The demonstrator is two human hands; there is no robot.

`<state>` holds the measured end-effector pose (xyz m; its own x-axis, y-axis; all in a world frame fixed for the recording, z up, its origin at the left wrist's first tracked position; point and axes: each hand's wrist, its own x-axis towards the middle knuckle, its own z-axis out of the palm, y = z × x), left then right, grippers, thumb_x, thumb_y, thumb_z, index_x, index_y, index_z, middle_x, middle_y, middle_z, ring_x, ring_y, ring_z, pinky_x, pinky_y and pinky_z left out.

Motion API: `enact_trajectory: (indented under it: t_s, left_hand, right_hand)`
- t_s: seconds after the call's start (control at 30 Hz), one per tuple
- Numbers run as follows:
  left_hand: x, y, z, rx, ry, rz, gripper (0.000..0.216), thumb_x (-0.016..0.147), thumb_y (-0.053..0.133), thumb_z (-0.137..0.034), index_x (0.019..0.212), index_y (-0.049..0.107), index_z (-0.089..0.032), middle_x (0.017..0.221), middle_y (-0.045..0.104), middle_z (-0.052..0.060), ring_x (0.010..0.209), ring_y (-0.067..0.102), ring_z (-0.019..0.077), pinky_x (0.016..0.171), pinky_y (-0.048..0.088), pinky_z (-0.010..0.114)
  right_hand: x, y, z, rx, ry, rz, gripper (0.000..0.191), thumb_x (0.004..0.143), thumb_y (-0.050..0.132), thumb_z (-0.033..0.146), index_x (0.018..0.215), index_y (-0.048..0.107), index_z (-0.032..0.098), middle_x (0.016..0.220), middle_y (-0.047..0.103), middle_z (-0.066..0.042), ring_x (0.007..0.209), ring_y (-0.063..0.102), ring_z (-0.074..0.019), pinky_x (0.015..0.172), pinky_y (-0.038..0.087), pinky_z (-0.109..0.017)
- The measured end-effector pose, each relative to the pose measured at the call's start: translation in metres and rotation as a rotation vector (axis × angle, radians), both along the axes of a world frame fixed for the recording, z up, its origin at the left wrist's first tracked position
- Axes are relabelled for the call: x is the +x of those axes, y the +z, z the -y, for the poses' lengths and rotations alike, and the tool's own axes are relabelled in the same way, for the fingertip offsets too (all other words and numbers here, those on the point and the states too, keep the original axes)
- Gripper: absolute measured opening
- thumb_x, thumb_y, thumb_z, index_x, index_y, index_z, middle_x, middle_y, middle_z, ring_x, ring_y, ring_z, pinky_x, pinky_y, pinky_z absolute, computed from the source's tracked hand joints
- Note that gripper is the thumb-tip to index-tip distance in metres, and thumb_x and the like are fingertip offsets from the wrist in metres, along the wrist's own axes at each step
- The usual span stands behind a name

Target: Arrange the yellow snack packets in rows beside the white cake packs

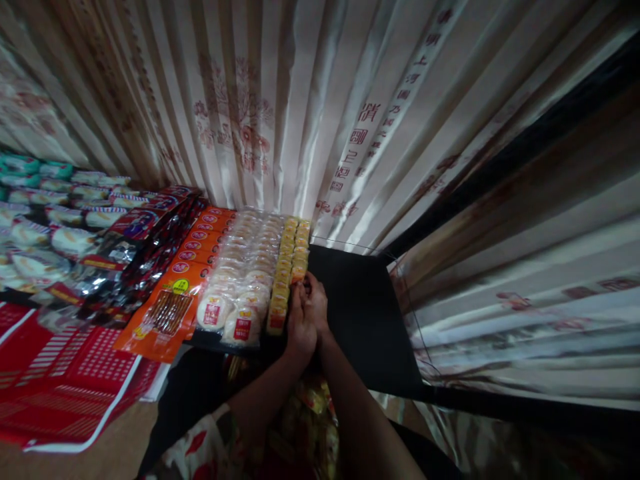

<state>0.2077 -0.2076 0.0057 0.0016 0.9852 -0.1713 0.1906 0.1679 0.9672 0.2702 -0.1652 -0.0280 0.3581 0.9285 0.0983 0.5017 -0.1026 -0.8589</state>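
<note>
My left hand (299, 325) and my right hand (316, 303) are pressed together at the near end of two rows of small yellow snack packets (289, 267) that stand on a black table (360, 313). The fingers of both hands are curled and pinch a yellow packet (299, 273) at the front of the right-hand row. Left of the yellow rows lie rows of clear packets with pale round cakes (240, 280). More yellow packets (315, 400) sit low between my forearms, partly hidden.
Orange snack packets (173, 303), dark red and silver packets (145, 247) and white and green packets (40, 207) cover the table to the left. Red printed bags (60, 373) lie at the near left. A pale patterned curtain (310, 120) hangs behind and to the right.
</note>
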Motion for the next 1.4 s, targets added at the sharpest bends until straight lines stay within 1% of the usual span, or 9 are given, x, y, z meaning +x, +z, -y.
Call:
enact_trajectory:
  t_s: [0.17, 0.37, 0.57, 0.73, 0.87, 0.97, 1.17, 1.3, 1.4]
  left_hand:
    - [0.0, 0.002, 0.007, 0.007, 0.019, -0.018, 0.049, 0.09, 0.03, -0.027, 0.137, 0.033, -0.013, 0.144, 0.036, 0.008, 0.135, 0.031, 0.0187, 0.114, 0.023, 0.034]
    - [-0.006, 0.004, 0.027, 0.034, 0.031, -0.073, 0.045, 0.089, 0.031, -0.03, 0.13, 0.043, -0.015, 0.136, 0.048, 0.009, 0.126, 0.043, 0.0178, 0.11, 0.029, 0.033]
    - [-0.024, -0.005, 0.076, 0.15, -0.068, -0.099, 0.045, 0.088, 0.033, -0.029, 0.128, 0.047, -0.014, 0.134, 0.05, 0.01, 0.124, 0.043, 0.0183, 0.109, 0.031, 0.035]
    - [-0.054, -0.009, 0.123, 0.181, -0.159, -0.095, 0.043, 0.088, 0.036, -0.032, 0.125, 0.05, -0.016, 0.131, 0.052, 0.009, 0.122, 0.045, 0.0182, 0.107, 0.033, 0.035]
    - [-0.082, -0.019, 0.155, 0.177, -0.21, -0.067, 0.042, 0.087, 0.039, -0.035, 0.125, 0.049, -0.018, 0.13, 0.053, 0.009, 0.121, 0.047, 0.0189, 0.105, 0.036, 0.036]
    - [-0.104, -0.034, 0.172, 0.124, -0.212, -0.154, 0.04, 0.087, 0.036, -0.034, 0.12, 0.053, -0.019, 0.124, 0.057, 0.009, 0.115, 0.051, 0.0192, 0.102, 0.038, 0.037]
    - [-0.143, -0.059, 0.186, -0.092, -0.318, -0.592, 0.035, 0.081, 0.038, -0.02, 0.106, 0.061, -0.012, 0.11, 0.063, 0.014, 0.11, 0.054, 0.0242, 0.101, 0.038, 0.039]
    - [-0.148, -0.06, 0.188, -0.049, -0.449, -0.697, 0.041, 0.081, 0.037, -0.017, 0.116, 0.058, -0.011, 0.12, 0.058, 0.015, 0.116, 0.049, 0.0242, 0.103, 0.035, 0.033]
    - [-0.147, -0.057, 0.184, -0.045, -0.424, -0.789, 0.04, 0.082, 0.036, -0.018, 0.116, 0.058, -0.015, 0.13, 0.05, 0.013, 0.12, 0.044, 0.0249, 0.104, 0.034, 0.035]
  right_hand:
    - [0.001, -0.005, 0.002, 0.006, 0.004, -0.086, 0.053, 0.076, 0.049, 0.041, 0.122, 0.052, 0.013, 0.103, 0.058, -0.011, 0.075, 0.061, -0.0161, 0.071, 0.052, -0.029]
    - [-0.002, 0.002, 0.025, 0.02, -0.053, 0.009, 0.047, 0.076, 0.047, 0.03, 0.12, 0.053, 0.014, 0.11, 0.057, -0.013, 0.084, 0.059, -0.0186, 0.078, 0.051, -0.032]
    - [-0.013, 0.004, 0.078, 0.06, -0.043, 0.007, 0.04, 0.078, 0.042, 0.026, 0.112, 0.058, 0.014, 0.105, 0.059, -0.012, 0.09, 0.058, -0.0189, 0.086, 0.048, -0.033]
    - [-0.029, 0.004, 0.13, 0.088, 0.041, -0.081, 0.038, 0.074, 0.04, 0.017, 0.104, 0.063, 0.019, 0.097, 0.063, -0.006, 0.083, 0.06, -0.0174, 0.082, 0.049, -0.033]
    - [-0.047, 0.001, 0.172, 0.08, 0.144, -0.092, 0.039, 0.076, 0.036, 0.015, 0.099, 0.066, 0.024, 0.096, 0.065, -0.004, 0.096, 0.059, -0.0183, 0.088, 0.046, -0.032]
    - [-0.06, -0.012, 0.196, -0.033, 0.208, 0.015, 0.038, 0.076, 0.037, 0.012, 0.097, 0.067, 0.022, 0.1, 0.067, -0.006, 0.097, 0.059, -0.0193, 0.091, 0.044, -0.033]
    - [-0.075, -0.049, 0.221, -0.466, 0.419, 0.273, 0.03, 0.08, 0.043, 0.014, 0.096, 0.067, 0.021, 0.099, 0.07, -0.008, 0.092, 0.063, -0.0201, 0.082, 0.045, -0.029]
    - [-0.077, -0.055, 0.224, -0.486, 0.462, 0.276, 0.028, 0.079, 0.045, 0.012, 0.096, 0.067, 0.02, 0.101, 0.07, -0.008, 0.093, 0.064, -0.02, 0.082, 0.044, -0.028]
    - [-0.079, -0.051, 0.223, -0.466, 0.497, 0.276, 0.028, 0.081, 0.044, 0.013, 0.096, 0.067, 0.019, 0.101, 0.07, -0.009, 0.094, 0.063, -0.0192, 0.082, 0.044, -0.027]
